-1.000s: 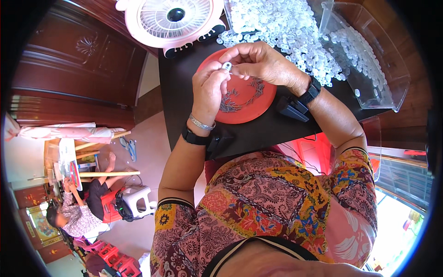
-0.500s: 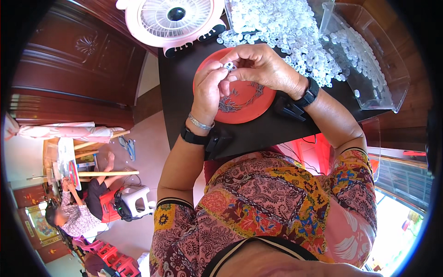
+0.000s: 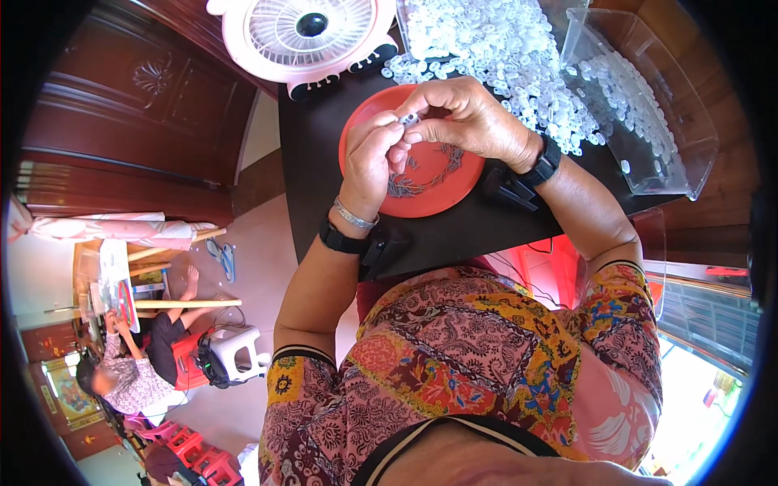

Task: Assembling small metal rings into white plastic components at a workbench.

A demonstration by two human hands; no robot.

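Over a red round plate (image 3: 429, 205), both hands meet at a small whitish plastic piece (image 3: 408, 119) with dark spots or holes. My left hand (image 3: 369, 154) pinches it from the left, its fingers curled. The thumb and forefinger of my right hand (image 3: 472, 121) close on its other side. Fingertips hide part of the piece, and whether a screw sits in it I cannot tell. Small grey screws or nails (image 3: 403, 188) lie scattered on the plate below. Beyond my right hand spreads a heap of small translucent oval pieces with holes (image 3: 494, 53).
A pink-and-white fan (image 3: 312, 69) stands at the far left of the black table (image 3: 312, 138). At the right is a clear plastic bin (image 3: 693, 166) holding more oval pieces. Off to the left, another person (image 3: 142, 385) sits near red and white stools (image 3: 241, 356).
The held piece has turned and shifted slightly to the right, with my left fingers moving along with it. Both hands keep their pinch above the plate.
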